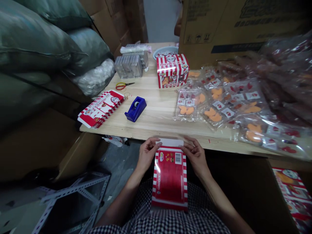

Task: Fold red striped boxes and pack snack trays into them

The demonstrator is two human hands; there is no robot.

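A red-and-white striped cardboard box (pixel 170 178) lies across my lap, its barcode side facing up. Its white end flap (pixel 170 142) points toward the table. At the flap's left corner, my left hand (pixel 148 152) pinches the card between thumb and fingers. My right hand (pixel 195 154) grips the opposite corner in the same way. Whether the box is folded flat or standing open underneath cannot be made out. Just beyond the hands, on the table, sits a blue tape dispenser (pixel 135 109) with a roll in it.
A stack of flat printed boxes (pixel 101 109) lies at the table's left edge, near scissors (pixel 124 85). Behind stand an assembled striped box (pixel 172 71), clear plastic cases (pixel 128 66) and a pale blue bowl (pixel 161 51). Bagged toy food (pixel 214 113) covers the right. A large carton (pixel 234 29) rises behind.
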